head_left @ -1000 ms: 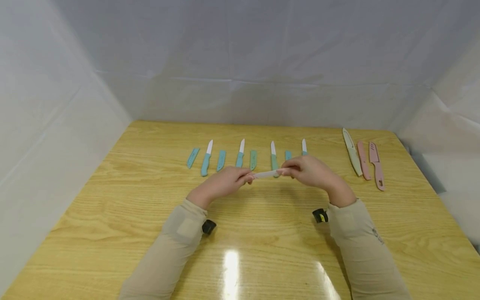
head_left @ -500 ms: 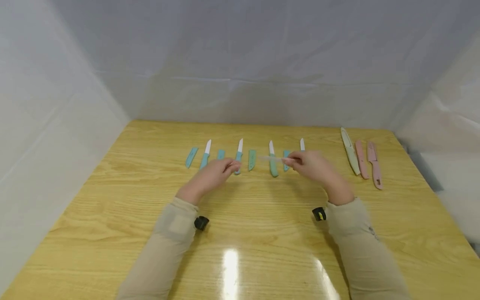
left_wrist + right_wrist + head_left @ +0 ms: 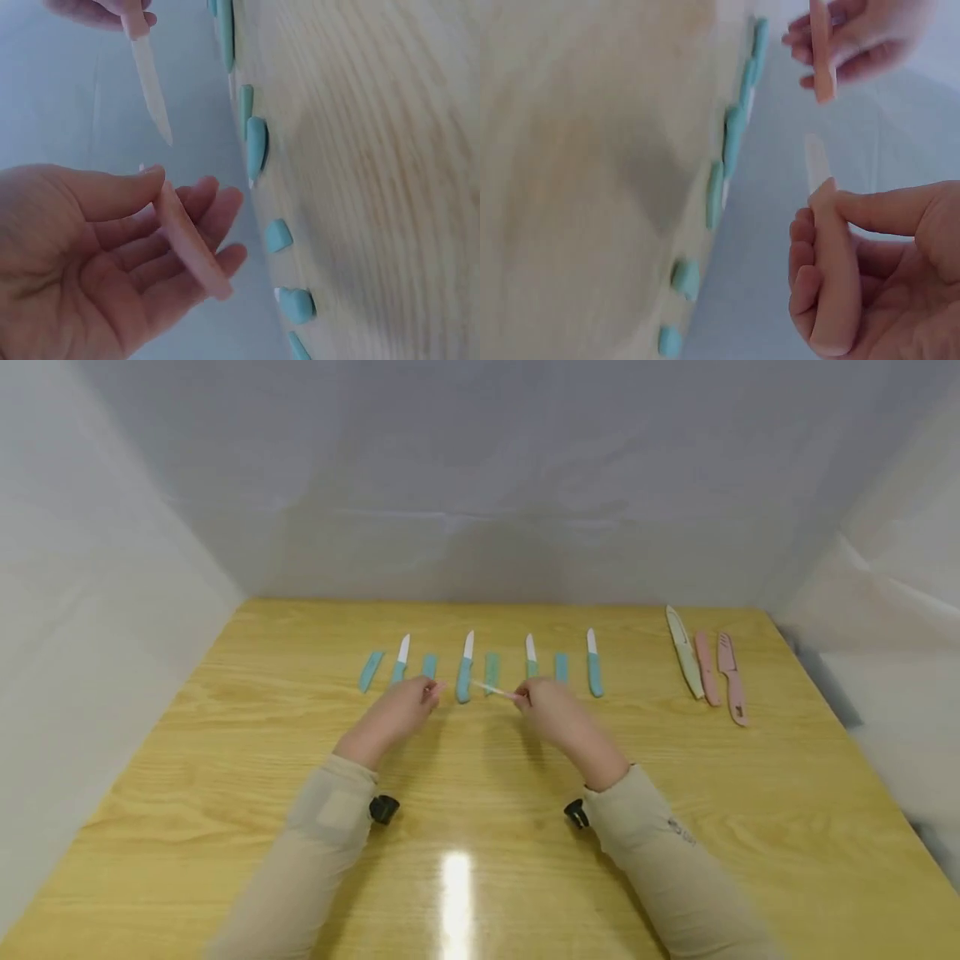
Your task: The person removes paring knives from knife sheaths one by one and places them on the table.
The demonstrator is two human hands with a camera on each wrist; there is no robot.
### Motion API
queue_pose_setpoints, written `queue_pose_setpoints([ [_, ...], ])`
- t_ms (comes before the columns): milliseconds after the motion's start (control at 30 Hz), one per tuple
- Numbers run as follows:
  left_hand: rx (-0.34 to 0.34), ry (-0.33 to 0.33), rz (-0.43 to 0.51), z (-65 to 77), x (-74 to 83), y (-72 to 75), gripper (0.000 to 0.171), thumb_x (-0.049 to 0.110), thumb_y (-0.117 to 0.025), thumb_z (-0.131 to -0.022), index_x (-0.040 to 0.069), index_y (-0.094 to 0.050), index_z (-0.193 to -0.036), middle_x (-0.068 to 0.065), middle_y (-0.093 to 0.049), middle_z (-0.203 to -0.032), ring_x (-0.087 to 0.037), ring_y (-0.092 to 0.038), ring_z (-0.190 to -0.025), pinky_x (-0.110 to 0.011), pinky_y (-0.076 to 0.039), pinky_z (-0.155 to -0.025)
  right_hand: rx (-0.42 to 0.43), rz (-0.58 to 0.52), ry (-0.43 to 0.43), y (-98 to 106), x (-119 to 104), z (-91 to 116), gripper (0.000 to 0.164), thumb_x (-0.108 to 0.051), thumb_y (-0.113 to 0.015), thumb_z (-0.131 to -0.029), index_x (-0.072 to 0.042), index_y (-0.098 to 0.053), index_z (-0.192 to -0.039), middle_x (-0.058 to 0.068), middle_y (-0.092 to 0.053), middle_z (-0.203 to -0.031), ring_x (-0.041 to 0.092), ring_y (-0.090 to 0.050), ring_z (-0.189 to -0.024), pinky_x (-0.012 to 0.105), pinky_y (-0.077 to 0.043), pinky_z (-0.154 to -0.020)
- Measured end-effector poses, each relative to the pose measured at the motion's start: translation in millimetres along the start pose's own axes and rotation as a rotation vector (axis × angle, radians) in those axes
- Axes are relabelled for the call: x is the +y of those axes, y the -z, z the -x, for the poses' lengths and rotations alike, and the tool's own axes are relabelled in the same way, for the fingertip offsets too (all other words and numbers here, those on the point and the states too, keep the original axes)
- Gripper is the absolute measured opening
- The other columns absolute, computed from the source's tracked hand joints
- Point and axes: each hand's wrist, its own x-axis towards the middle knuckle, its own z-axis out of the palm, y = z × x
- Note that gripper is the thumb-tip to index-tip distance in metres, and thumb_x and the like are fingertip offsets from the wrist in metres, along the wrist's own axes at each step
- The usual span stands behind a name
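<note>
My left hand (image 3: 392, 717) pinches a pink knife sheath (image 3: 191, 244) between thumb and fingers, held above the table. My right hand (image 3: 561, 717) grips the pink handle of a paring knife (image 3: 834, 262). Its white blade (image 3: 152, 90) is bare and points left toward the sheath, with a gap between them. Behind the hands lies a row of blue and green knives with white blades, such as a blue knife (image 3: 465, 677), alternating with loose sheaths such as a green sheath (image 3: 491, 671). My hands hide parts of this row.
At the right of the wooden table (image 3: 480, 760) lie a pale green sheathed knife (image 3: 686, 653), a pink knife-like piece (image 3: 707, 668) and a pink sheathed knife (image 3: 732, 681). A pale sheet (image 3: 480, 552) hangs behind the table and along its sides.
The blade has come away from the sheath, and the hands have parted. Both hands have since shifted left, the right one farther, and the blade has turned slightly. The head view has shifted slightly.
</note>
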Motion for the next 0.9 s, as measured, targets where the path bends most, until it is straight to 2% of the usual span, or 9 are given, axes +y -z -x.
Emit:
queue_pose_setpoints([
  [100, 0.023, 0.07, -0.009, 3.7, -0.3, 0.9, 0.044, 0.032, -0.039, -0.106, -0.003, -0.051, -0.129, -0.02, -0.062, -0.116, -0.031, -0.061, -0.101, -0.042, -0.051, -0.086, 0.01, 0.006, -0.031, -16, -12, -3, 0.028, -0.022, -0.054, -0.101, 0.001, -0.066, -0.109, 0.014, -0.067, -0.097, 0.019, -0.056, -0.073, 0.029, -0.048, -0.064],
  [200, 0.033, 0.113, -0.017, 5.8, -0.5, 0.0, 0.042, 0.034, -0.04, -0.105, -0.002, -0.061, -0.099, -0.014, -0.063, -0.087, -0.022, -0.056, -0.071, -0.032, -0.047, -0.064, 0.017, 0.056, -0.049, -30, -22, -5, 0.03, -0.028, -0.055, -0.1, -0.002, -0.069, -0.099, 0.012, -0.063, -0.094, 0.019, -0.053, -0.074, 0.031, -0.048, -0.065],
  [300, 0.034, 0.115, -0.05, 7.1, -2.0, -1.7, 0.046, 0.033, -0.039, -0.104, 0.005, -0.055, -0.07, -0.006, -0.053, -0.064, -0.016, -0.044, -0.053, -0.026, -0.038, -0.051, 0.011, 0.118, -0.059, -40, -29, -7, 0.037, -0.035, -0.053, -0.1, -0.006, -0.068, -0.083, 0.009, -0.06, -0.083, 0.019, -0.05, -0.068, 0.032, -0.045, -0.059],
  [367, 0.02, 0.126, -0.064, 7.4, -3.9, -3.0, 0.049, 0.032, -0.038, -0.103, 0.009, -0.051, -0.061, -0.002, -0.048, -0.056, -0.014, -0.04, -0.048, -0.025, -0.036, -0.048, -0.015, 0.148, -0.058, -46, -31, -9, 0.04, -0.036, -0.053, -0.1, -0.008, -0.064, -0.075, 0.007, -0.057, -0.073, 0.018, -0.048, -0.061, 0.031, -0.041, -0.053],
  [500, -0.054, 0.176, -0.085, 6.1, -8.4, -3.4, 0.056, 0.027, -0.036, -0.102, 0.011, -0.049, -0.05, 0.001, -0.044, -0.044, -0.013, -0.038, -0.04, -0.027, -0.04, -0.052, -0.117, 0.125, -0.049, -54, -34, -12, 0.041, -0.032, -0.053, -0.1, -0.007, -0.059, -0.068, 0.002, -0.052, -0.059, 0.016, -0.046, -0.051, 0.028, -0.04, -0.05],
  [600, -0.106, 0.186, -0.133, 2.3, -11.1, -3.1, 0.057, 0.022, -0.039, -0.099, 0.012, -0.049, -0.044, 0.002, -0.042, -0.039, -0.013, -0.039, -0.038, -0.027, -0.041, -0.058, -0.196, 0.094, -0.028, -55, -34, -15, 0.047, -0.026, -0.057, -0.098, -0.005, -0.063, -0.057, 0.0, -0.052, -0.046, 0.014, -0.051, -0.043, 0.025, -0.045, -0.055],
  [733, -0.148, 0.158, -0.187, -4.5, -11.6, -3.4, 0.057, 0.021, -0.046, -0.097, 0.012, -0.049, -0.041, 0.003, -0.042, -0.037, -0.011, -0.04, -0.037, -0.026, -0.042, -0.062, -0.258, 0.045, 0.003, -55, -35, -22, 0.049, -0.019, -0.062, -0.093, -0.005, -0.066, -0.047, 0.003, -0.058, -0.041, 0.014, -0.057, -0.041, 0.022, -0.047, -0.065],
  [900, -0.158, 0.088, -0.229, -6.9, -4.8, -0.9, 0.052, 0.019, -0.057, -0.095, 0.009, -0.053, -0.043, 0.004, -0.042, -0.037, -0.01, -0.042, -0.037, -0.028, -0.048, -0.074, -0.275, 0.01, 0.025, -53, -43, -27, 0.047, -0.02, -0.062, -0.094, -0.005, -0.07, -0.049, 0.007, -0.065, -0.05, 0.014, -0.057, -0.046, 0.021, -0.047, -0.07],
])
